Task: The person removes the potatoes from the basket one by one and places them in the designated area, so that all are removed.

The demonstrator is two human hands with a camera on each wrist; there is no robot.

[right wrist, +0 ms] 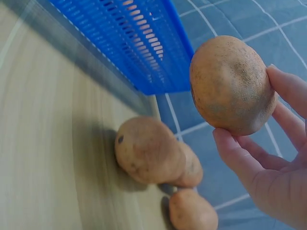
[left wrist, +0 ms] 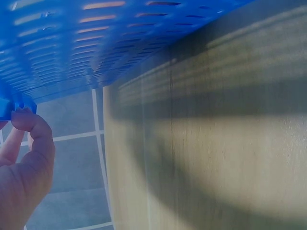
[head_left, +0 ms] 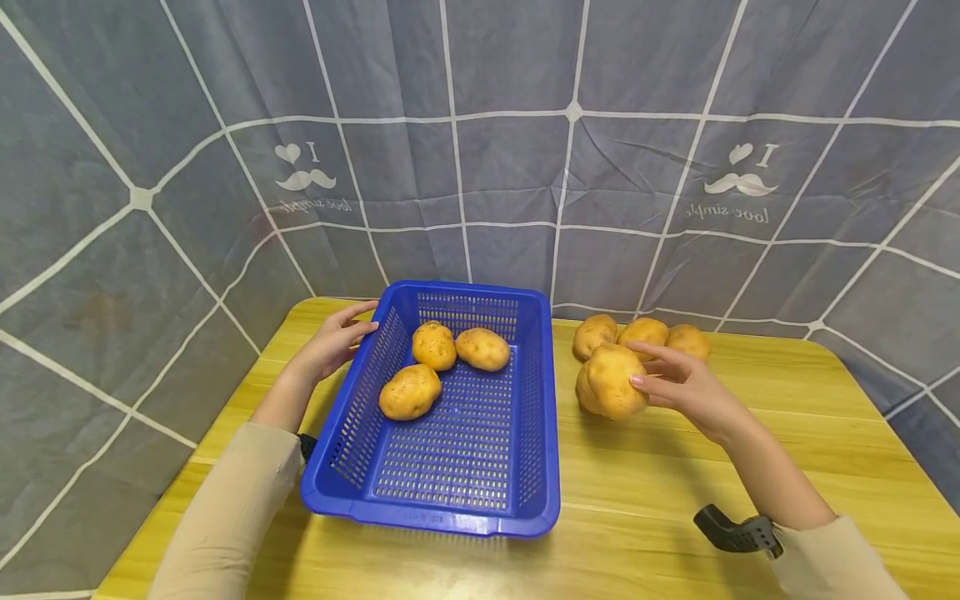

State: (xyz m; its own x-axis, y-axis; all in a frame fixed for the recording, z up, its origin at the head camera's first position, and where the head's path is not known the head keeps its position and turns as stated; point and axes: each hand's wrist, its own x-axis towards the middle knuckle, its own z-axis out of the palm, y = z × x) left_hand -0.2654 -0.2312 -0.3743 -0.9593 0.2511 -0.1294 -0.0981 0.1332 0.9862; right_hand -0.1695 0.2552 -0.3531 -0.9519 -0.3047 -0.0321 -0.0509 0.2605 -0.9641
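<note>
My right hand [head_left: 686, 387] pinches a yellow potato [right wrist: 232, 85] between thumb and fingers, lifted above the table to the right of the basket. Another potato [head_left: 585, 392] lies partly hidden behind it. My left hand [head_left: 330, 346] grips the left rim of a blue plastic basket [head_left: 555, 450]; the left wrist view shows the thumb [left wrist: 36, 127] bent against the rim. Inside the basket are three potatoes: one [head_left: 433, 346] and another [head_left: 483, 349] towards the back, and a third [head_left: 410, 392] by the left wall.
Three more potatoes, at left [head_left: 595, 337], middle [head_left: 643, 331] and right [head_left: 690, 341], sit near the table's back edge. The wood-grain table [head_left: 637, 533] runs up to a grey curtain [head_left: 510, 175] with white lines, which closes off the back and sides.
</note>
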